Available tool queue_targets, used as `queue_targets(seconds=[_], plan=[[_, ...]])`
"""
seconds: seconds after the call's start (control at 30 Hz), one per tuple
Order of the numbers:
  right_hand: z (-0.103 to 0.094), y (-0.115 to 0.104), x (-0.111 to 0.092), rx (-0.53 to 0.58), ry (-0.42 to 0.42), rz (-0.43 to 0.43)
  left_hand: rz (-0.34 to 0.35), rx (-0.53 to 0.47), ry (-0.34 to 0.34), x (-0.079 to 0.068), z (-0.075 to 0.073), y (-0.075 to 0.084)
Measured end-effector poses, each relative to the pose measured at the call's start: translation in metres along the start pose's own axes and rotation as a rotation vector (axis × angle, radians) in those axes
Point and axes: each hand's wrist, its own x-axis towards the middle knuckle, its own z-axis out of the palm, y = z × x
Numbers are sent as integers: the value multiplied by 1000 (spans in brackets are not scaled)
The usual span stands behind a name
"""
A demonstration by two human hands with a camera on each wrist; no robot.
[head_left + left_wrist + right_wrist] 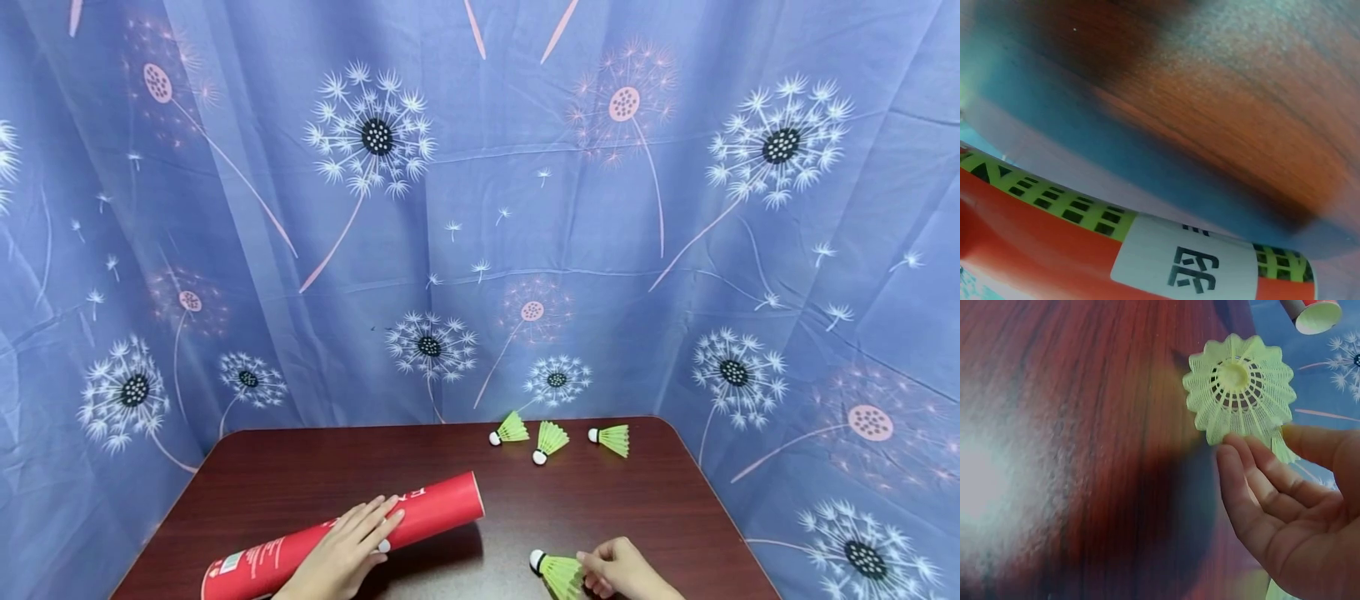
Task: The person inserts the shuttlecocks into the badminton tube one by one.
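Observation:
A long red cylindrical tube with white print slants across the left half of the table. My left hand holds it from above, fingers laid across its side near the middle. A small white round thing shows by the fingertips; its kind is unclear. The left wrist view shows the tube's red side with a green-and-black band and a white label. My right hand pinches the skirt rim of a yellow-green shuttlecock with a white cork. In the right wrist view, the shuttlecock's open skirt faces the camera.
Along the table's back edge lie three more shuttlecocks, a left one, a middle one and a right one. The dark brown table has a blue dandelion-print curtain close behind it and on both sides.

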Motion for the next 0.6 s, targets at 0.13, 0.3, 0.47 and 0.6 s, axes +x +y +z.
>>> queue_targets(seconds=[0.13,0.3,0.47,0.6], plan=[[3,-4,4,9,50,25,1,7,-1,0,0,0],[7,-4,8,65,116,22,15,10,20,0,0,0],[9,-4,11,97,164,39,22,9,45,1,-1,2],[8,-4,12,89,150,17,28,13,52,0,0,2]])
